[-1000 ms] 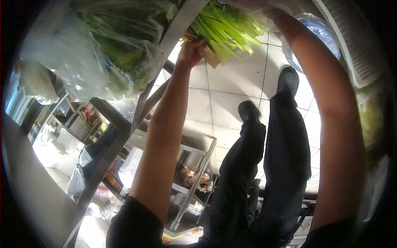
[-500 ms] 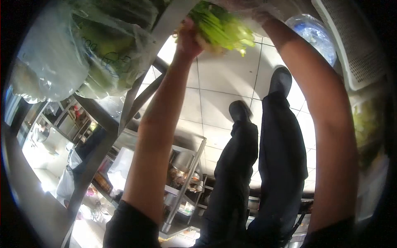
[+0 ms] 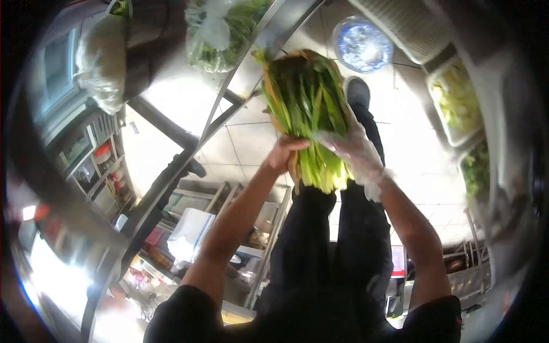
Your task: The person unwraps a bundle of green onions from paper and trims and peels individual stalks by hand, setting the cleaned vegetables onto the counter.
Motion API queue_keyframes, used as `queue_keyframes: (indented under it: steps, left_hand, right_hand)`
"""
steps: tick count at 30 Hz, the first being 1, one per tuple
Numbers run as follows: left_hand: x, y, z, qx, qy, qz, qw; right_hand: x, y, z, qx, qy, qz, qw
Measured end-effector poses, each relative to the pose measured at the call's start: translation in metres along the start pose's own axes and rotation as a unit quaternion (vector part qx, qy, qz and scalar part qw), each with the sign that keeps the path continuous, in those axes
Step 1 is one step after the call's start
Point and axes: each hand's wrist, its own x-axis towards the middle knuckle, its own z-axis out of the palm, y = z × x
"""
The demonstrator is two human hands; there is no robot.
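A big bunch of leafy greens (image 3: 311, 94) with pale green stalks is held up in front of my legs, its stalk ends toward me. My left hand (image 3: 287, 151) is bare and wraps the bunch's left side near the stalks, thumb across the top. On the other side, my right hand (image 3: 357, 150) wears a loose clear plastic glove and grips the bunch; its fingers are partly hidden and blurred. Something brownish shows along the edges of the bunch, too blurred to name.
A round tub with blue and clear plastic (image 3: 364, 44) stands on the tiled floor (image 3: 240, 137). To the right are a white basket (image 3: 420, 31) and a container of pale cut vegetables (image 3: 456, 100). Bagged greens (image 3: 223, 34) sit upper left, beside a metal frame (image 3: 214, 111).
The greens have come down and nearer to my body, and now show whole. My right hand has moved in from the top right onto the bunch. The view has shifted.
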Motion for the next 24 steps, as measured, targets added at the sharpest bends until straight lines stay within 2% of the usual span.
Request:
queue_keyframes:
  steps: [1,3,7,8,9,11,13,14,16,19,20,21,22,23,24]
  left_hand:
    - [-0.022,-0.007,0.023,0.031,-0.018,0.013,0.999]
    - [-0.074,-0.011,0.075,0.039,-0.047,0.016,0.998]
    - [-0.179,0.001,0.151,0.076,-0.111,0.056,0.989]
    - [-0.201,0.008,0.163,0.094,-0.127,0.028,0.987]
    - [-0.225,0.016,0.18,0.11,-0.135,0.042,0.984]
    - [-0.272,0.027,0.214,0.147,-0.167,0.109,0.969]
    - [-0.306,0.041,0.249,0.167,-0.182,0.114,0.962]
    - [-0.299,0.065,0.236,0.163,-0.193,0.105,0.962]
    - [-0.33,0.083,0.256,0.171,-0.203,0.108,0.958]
    - [-0.34,0.107,0.263,0.118,-0.293,0.092,0.944]
    - [-0.343,0.108,0.266,0.143,-0.252,0.116,0.95]
    - [-0.344,0.115,0.267,0.15,-0.26,0.12,0.946]
    - [-0.345,0.122,0.27,0.126,-0.278,0.101,0.947]
    - [-0.346,0.129,0.274,0.102,-0.298,0.082,0.945]
    - [-0.342,0.135,0.273,0.054,-0.368,0.053,0.927]
  right_hand:
    - [-0.039,-0.017,0.001,0.031,0.019,0.025,0.999]
    - [-0.11,-0.036,0.011,-0.001,0.055,0.007,0.998]
    - [-0.237,-0.053,0.029,0.043,0.119,-0.004,0.992]
    - [-0.262,-0.058,0.04,0.05,0.15,-0.016,0.987]
    - [-0.285,-0.075,0.057,0.052,0.144,-0.037,0.988]
    - [-0.335,-0.117,0.094,0.129,0.13,-0.112,0.977]
    - [-0.378,-0.152,0.113,0.087,0.149,-0.153,0.973]
    - [-0.36,-0.152,0.125,0.089,0.153,-0.185,0.967]
    - [-0.381,-0.166,0.144,0.091,0.151,-0.241,0.954]
    - [-0.382,-0.171,0.155,0.09,0.15,-0.315,0.933]
    - [-0.378,-0.166,0.147,0.109,0.128,-0.337,0.927]
    - [-0.376,-0.172,0.149,0.131,0.104,-0.356,0.919]
    - [-0.386,-0.187,0.159,0.139,0.091,-0.337,0.927]
    - [-0.385,-0.191,0.157,0.133,0.086,-0.358,0.92]
    - [-0.388,-0.194,0.158,0.116,0.092,-0.372,0.916]
